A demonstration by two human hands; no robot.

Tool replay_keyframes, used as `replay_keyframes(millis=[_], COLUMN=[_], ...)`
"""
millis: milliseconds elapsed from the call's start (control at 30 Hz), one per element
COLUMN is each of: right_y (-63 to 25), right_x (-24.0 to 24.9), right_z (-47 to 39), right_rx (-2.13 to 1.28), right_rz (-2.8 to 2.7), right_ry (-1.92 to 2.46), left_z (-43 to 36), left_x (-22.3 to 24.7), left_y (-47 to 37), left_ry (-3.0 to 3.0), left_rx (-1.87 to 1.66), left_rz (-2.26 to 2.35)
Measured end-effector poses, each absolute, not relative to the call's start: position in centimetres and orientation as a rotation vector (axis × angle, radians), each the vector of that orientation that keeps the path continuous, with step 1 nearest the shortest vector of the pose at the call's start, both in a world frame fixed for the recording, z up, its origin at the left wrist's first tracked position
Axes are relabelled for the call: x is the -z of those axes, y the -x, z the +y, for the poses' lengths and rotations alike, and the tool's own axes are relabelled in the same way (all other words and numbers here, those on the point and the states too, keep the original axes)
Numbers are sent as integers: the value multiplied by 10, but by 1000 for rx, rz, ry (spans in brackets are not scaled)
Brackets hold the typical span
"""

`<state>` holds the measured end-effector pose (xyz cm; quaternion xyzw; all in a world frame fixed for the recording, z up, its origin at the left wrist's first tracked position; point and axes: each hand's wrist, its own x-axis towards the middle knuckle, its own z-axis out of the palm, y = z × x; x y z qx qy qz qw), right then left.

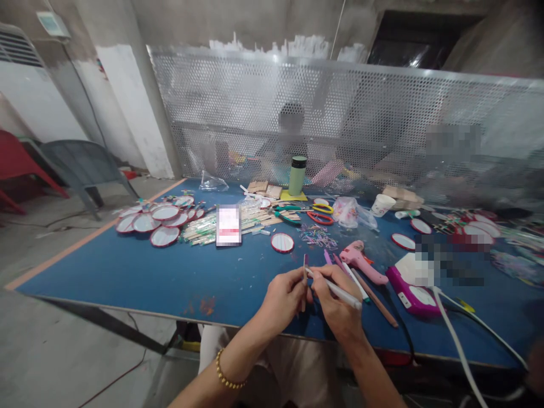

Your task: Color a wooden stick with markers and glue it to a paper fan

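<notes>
Near the table's front edge, my left hand pinches a thin brown stick with a purple upper end, held roughly upright. My right hand is closed around a white pen, its tip at or very close to the stick; contact is too small to tell. Just beyond my hands lies a round white disc with a red rim. Small coloured pieces are scattered behind it. To the right of my right hand rest several pens, including a white one, and a pink glue gun.
Red-rimmed discs pile up at the left, beside wrapped sticks and a blurred-out phone-like rectangle. Behind stand a green bottle, red-handled scissors and a paper cup. A purple box with cables sits right.
</notes>
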<state>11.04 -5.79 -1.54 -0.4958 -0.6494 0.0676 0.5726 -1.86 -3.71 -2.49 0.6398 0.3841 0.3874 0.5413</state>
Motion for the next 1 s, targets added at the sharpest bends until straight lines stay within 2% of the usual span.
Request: replay_keyframes(millis=[1000], right_y=[-109], right_x=[14], right_z=[-56], right_rx=[-134], right_rz=[-1543], right_ry=[1137], left_z=[-36], left_x=[27], left_y=[19], left_ry=[-1552], left_rx=[-920], left_rz=[922])
